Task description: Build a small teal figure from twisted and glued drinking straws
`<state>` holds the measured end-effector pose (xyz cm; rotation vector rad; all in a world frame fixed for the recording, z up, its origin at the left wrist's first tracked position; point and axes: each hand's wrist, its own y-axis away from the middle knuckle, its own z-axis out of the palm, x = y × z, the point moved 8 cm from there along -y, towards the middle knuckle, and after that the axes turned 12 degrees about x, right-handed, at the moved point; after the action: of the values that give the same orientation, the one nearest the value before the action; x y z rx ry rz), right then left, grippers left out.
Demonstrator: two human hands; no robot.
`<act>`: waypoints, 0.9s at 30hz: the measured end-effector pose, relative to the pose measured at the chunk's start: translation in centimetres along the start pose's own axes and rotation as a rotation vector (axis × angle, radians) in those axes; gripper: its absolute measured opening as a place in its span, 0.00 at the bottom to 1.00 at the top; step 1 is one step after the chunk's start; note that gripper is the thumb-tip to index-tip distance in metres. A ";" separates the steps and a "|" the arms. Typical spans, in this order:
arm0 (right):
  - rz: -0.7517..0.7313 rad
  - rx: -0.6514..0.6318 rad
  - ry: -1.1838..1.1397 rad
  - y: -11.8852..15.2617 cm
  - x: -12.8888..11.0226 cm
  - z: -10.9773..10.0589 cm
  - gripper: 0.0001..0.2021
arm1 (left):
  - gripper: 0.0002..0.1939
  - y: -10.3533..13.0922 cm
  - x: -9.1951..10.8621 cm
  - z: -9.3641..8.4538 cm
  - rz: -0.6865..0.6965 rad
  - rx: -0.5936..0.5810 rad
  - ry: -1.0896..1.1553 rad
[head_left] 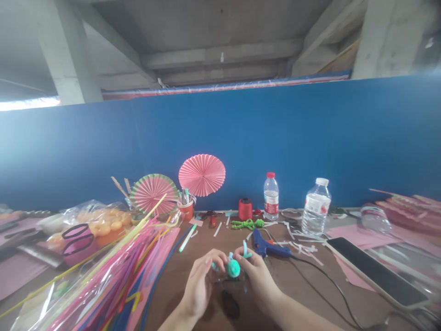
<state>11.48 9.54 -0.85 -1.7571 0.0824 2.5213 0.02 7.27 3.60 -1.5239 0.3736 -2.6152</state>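
Observation:
A small turquoise fuzzy ball (233, 268) with short stems of the same colour is held between both hands above the brown table (193, 317). My left hand (203, 278) has its fingers curled against the ball's left side. On the right, my right hand (257, 276) pinches a turquoise stem (245, 250) that bends up past the fingertips. Just beyond my right hand lies a blue glue gun (270, 246). Farther back is a green fuzzy twisted piece (247, 224).
Bundled colourful stems in plastic (113, 276) fill the left side. Two water bottles (271, 197), (316, 209) and a red spool (245, 209) stand at the back. A phone (377, 271) lies right, near the gun's black cable (330, 278). Pink paper fans (202, 174) stand behind a pen cup (186, 210).

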 end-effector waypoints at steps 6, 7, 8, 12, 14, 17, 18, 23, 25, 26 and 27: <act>-0.003 -0.023 -0.079 -0.5 -0.7 -0.4 0.12 | 0.20 -1.0 -1.6 -2.6 -0.163 0.149 0.015; -0.003 -0.015 -0.095 -0.6 -0.8 -0.6 0.11 | 0.19 -1.3 -1.6 -3.1 -0.159 0.183 0.004; 0.000 -0.005 -0.117 -0.7 -0.8 -0.8 0.11 | 0.16 -1.5 -1.4 -3.6 -0.142 0.213 -0.015; 0.059 0.001 -0.273 -0.4 -0.9 -0.6 0.10 | 0.11 -1.8 -0.4 -3.5 -0.017 0.218 -0.265; 0.085 -0.017 -0.334 0.2 -1.2 -0.1 0.10 | 0.15 -1.5 -0.2 -2.2 0.010 0.136 -0.377; 0.133 -0.046 -0.340 1.3 -1.3 0.9 0.11 | 0.16 -0.8 -0.8 -0.2 -0.049 0.017 -0.365; 0.143 -0.052 -0.315 1.5 -1.2 1.1 0.12 | 0.15 -0.7 -1.0 0.0 -0.065 0.018 -0.348; 0.021 0.159 -0.114 1.0 -1.5 -0.7 0.13 | 0.08 -0.7 -1.7 -1.6 -0.082 0.217 -0.262; -0.080 0.264 -0.039 0.7 -2.1 -1.9 0.13 | 0.07 -0.7 -2.1 -2.3 -0.109 0.279 -0.224; -0.145 0.280 0.010 0.6 -2.5 -2.1 0.13 | 0.07 -0.7 -2.2 -2.6 -0.122 0.302 -0.208; -0.219 0.278 0.069 0.6 -3.0 -2.2 0.13 | 0.07 -0.7 -2.3 -2.8 -0.132 0.323 -0.194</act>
<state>14.51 8.65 1.25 -1.6448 0.2203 2.1781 -1.26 8.89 0.54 -1.7113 -0.1640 -2.4346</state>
